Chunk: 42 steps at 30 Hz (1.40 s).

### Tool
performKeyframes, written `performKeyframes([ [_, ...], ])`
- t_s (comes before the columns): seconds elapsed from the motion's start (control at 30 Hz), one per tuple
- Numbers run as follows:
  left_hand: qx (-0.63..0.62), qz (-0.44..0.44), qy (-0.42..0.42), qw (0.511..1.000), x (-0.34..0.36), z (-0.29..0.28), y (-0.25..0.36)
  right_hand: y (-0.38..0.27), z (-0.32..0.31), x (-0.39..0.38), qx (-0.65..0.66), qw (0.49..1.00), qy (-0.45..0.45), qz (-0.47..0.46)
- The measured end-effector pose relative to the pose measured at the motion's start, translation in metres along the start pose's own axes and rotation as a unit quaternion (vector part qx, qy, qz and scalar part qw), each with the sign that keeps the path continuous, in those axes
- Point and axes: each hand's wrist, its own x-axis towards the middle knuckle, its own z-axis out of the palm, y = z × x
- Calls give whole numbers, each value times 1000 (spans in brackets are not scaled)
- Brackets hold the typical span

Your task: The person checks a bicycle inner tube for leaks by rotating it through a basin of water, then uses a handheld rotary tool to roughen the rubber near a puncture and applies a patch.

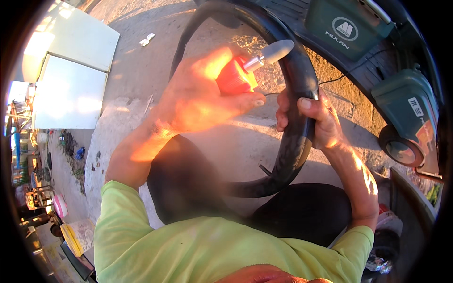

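My left hand (188, 96) is closed around the red, ribbed body of a small rotary grinder (236, 78). A metal shaft sticks out of it and ends in a grey bullet-shaped grinding stone (277, 51). The stone's tip overlaps the upper right of a black rubber inner tube (290, 155) in this view; I cannot tell whether they touch. My right hand (318, 115) grips the tube's right side, thumb on top and fingers wrapped behind. The tube stands ring-like before me, its lower part by my dark-clad knees. A short valve stem (265, 170) points inward near its bottom.
Two green cases (347, 28) (406, 101) are at the right, with a dark wheel-like disc (401, 145) below the nearer one. A thin black cable (349, 73) crosses nearby. White panels (71, 92) stand at the left. A small white scrap (147, 39) lies on the dusty ground.
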Motion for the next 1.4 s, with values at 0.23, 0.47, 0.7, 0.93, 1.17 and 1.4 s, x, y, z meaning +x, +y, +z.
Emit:
performKeyframes([
  [0.23,4,-6,-31,999,2,3,-2,2,1,-1,16,1000,-20,-18],
  [0.47,50,22,-48,997,2,6,-1,0,-1,0,18,999,-26,24],
  [0.7,56,36,-53,996,1,6,0,4,-4,0,43,999,-32,1],
  [0.93,43,39,-67,996,2,3,0,4,-7,0,57,998,-39,11],
  [1.17,32,38,-24,999,4,3,-6,4,-7,1,73,997,-35,13],
  [1.4,82,55,-43,994,4,3,-4,5,-7,-1,87,995,-44,13],
])
